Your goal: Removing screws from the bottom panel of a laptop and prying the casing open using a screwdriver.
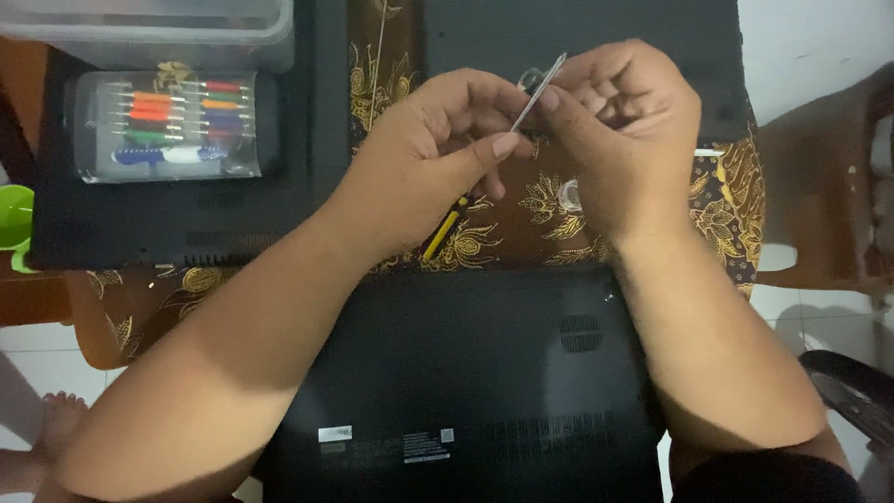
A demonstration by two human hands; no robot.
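Your left hand (438,154) and right hand (619,126) pinch a thin metal strip (538,91) together above the patterned cloth (521,233). A black laptop (466,391) lies underside up below your wrists, a yellow-handled screwdriver (445,231) under your left hand

- The thin strip (538,91) pinched between the left hand (438,149) and the right hand (619,130) looks like bare metal, smooth with a dull grey shine.
- The laptop underside (466,373) nearest the camera is matt black plastic, with finely perforated vent patches.
- The second black laptop base (168,219) on the left has the same matt finish.
- The cloth (521,233) under the hands is woven fabric, brown with a gold leaf print, soft and unglossy.
- The screwdriver set case (168,126) is clear glossy plastic; the handles inside are coloured plastic with thin metal shafts.
- The storage box (158,28) at the top is translucent, smooth plastic.
- The screwdriver handle (445,233) beneath the left hand is yellow and black plastic.
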